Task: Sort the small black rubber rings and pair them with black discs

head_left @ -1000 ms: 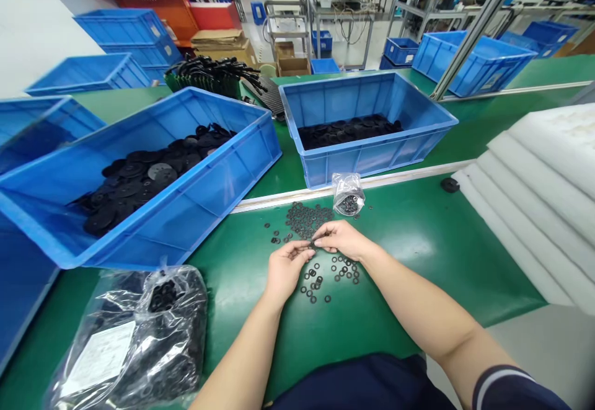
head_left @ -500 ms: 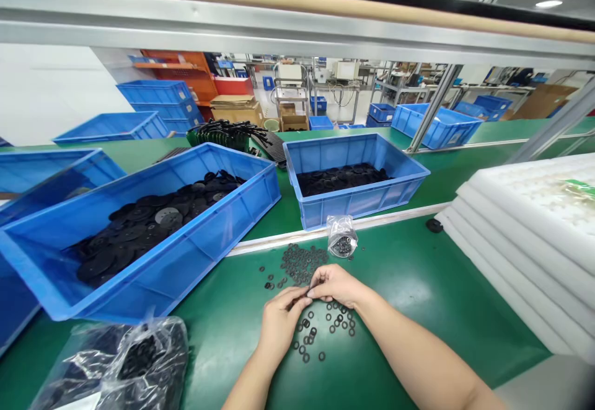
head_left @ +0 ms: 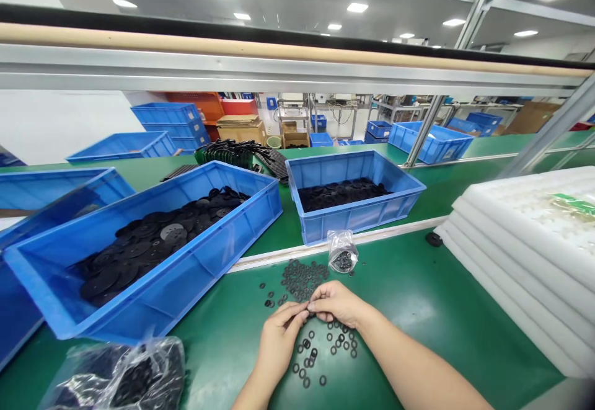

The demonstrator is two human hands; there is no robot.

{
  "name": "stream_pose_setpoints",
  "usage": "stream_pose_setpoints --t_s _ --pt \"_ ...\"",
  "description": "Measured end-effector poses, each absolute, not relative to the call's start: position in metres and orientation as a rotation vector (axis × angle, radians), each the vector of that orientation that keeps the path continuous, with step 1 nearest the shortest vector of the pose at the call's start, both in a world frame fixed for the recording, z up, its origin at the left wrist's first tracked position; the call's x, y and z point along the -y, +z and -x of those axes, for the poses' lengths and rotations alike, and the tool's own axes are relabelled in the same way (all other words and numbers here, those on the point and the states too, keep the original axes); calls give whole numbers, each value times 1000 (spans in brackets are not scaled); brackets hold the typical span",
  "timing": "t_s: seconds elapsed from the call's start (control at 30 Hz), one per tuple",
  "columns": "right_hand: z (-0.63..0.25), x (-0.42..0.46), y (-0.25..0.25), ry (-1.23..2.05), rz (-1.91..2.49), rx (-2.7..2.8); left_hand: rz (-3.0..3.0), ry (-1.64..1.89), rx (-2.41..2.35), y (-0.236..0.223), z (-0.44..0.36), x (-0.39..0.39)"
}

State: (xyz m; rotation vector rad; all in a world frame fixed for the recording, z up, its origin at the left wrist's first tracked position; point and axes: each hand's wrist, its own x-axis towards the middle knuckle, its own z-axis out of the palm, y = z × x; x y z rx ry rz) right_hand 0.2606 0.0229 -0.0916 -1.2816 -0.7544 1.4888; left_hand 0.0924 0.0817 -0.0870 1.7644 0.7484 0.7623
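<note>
My left hand (head_left: 277,335) and my right hand (head_left: 338,303) meet fingertip to fingertip over the green bench top (head_left: 223,348). Both are closed in a pinch, and a small dark piece shows faintly between them; its kind is hidden by the fingers. Just beyond the hands lies a dense patch of small dark rings (head_left: 302,278), like washers. Nearer to me, under and beside the hands, larger black rings (head_left: 307,362) are scattered. A clear plastic bag (head_left: 343,252) holding small dark rings stands open behind my right hand.
Two blue bins (head_left: 223,236) (head_left: 357,218) with black discs stand behind. A plastic bag of black parts (head_left: 125,376) lies front left. White foam sheets (head_left: 506,267) are stacked at right, near one black round piece (head_left: 434,239). A metal rail (head_left: 279,75) crosses above.
The view has tilted up, so the bench sits lower in the picture and more ceiling shows. My hands stay pinched together over nearly the same spot.
</note>
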Motion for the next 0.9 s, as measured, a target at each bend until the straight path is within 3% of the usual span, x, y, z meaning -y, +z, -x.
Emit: stream_pose_setpoints --t_s 0.33,0.73,0.9 --pt "-250 -24 -92 1333 1460 836 -1518 653 -809 -95 -93 -84" --pt "-252 -25 -95 1394 1365 863 -1327 625 -912 -94 -93 -88" --pt "-249 -25 -101 1258 1385 883 -1297 527 -911 -94 -93 -91"
